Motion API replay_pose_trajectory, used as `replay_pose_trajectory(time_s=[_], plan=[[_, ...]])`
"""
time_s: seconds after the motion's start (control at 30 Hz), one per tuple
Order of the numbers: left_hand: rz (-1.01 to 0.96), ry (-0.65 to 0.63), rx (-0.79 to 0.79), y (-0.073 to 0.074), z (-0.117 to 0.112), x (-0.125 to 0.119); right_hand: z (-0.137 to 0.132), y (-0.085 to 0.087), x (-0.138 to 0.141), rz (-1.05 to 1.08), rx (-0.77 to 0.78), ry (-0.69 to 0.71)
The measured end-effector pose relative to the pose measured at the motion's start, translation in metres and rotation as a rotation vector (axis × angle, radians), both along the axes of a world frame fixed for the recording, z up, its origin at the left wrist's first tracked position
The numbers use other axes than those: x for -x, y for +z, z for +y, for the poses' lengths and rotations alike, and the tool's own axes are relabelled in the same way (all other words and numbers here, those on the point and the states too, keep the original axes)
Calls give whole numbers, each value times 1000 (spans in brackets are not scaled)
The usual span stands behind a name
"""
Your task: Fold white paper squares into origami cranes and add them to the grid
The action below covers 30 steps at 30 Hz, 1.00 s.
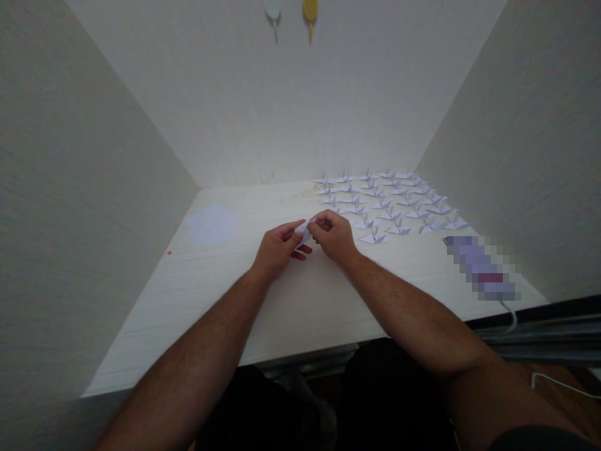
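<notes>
Between my hands, above the middle of the white table, is a small folded piece of white paper (304,234). My left hand (280,246) pinches it between thumb and forefinger, with the lower fingers spread beneath. The thumb and fingertips of my right hand (333,235) are closed on its upper right part. How far the paper is folded is too small to make out. Just beyond my right hand stand rows of white origami cranes (385,203). Off to the left lie loose sheets of white paper (213,224) in an overlapping pile.
A blurred-out flat device (481,268) with a white cable (514,319) lies near the right edge of the table (300,313). A tiny orange spot (169,253) is at the left. Pale walls close in three sides, and two hooks (310,12) hang on the back wall.
</notes>
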<state>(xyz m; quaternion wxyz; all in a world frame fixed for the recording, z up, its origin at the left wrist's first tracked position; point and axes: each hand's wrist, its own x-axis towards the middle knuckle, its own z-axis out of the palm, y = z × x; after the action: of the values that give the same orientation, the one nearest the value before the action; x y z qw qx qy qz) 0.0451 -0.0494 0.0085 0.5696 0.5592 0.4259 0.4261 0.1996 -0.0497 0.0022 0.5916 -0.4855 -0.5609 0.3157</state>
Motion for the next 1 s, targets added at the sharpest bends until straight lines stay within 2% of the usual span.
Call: replay_pose_trajectory(time_s=[0.27, 0.5, 0.63, 0.87, 1.0], plan=[[110, 48, -109, 4, -1, 1, -4, 4, -1, -57, -7, -64], [128, 73, -106, 5, -1, 1, -1, 0, -2, -41, -34, -16], [142, 71, -109, 6, -1, 1, -2, 0, -1, 45, -45, 31], [146, 135, -152, 4, 0, 1, -2, 4, -1, 105, 59, 105], [159, 195, -204, 7, -2, -1, -2, 3, -2, 37, 77, 116]])
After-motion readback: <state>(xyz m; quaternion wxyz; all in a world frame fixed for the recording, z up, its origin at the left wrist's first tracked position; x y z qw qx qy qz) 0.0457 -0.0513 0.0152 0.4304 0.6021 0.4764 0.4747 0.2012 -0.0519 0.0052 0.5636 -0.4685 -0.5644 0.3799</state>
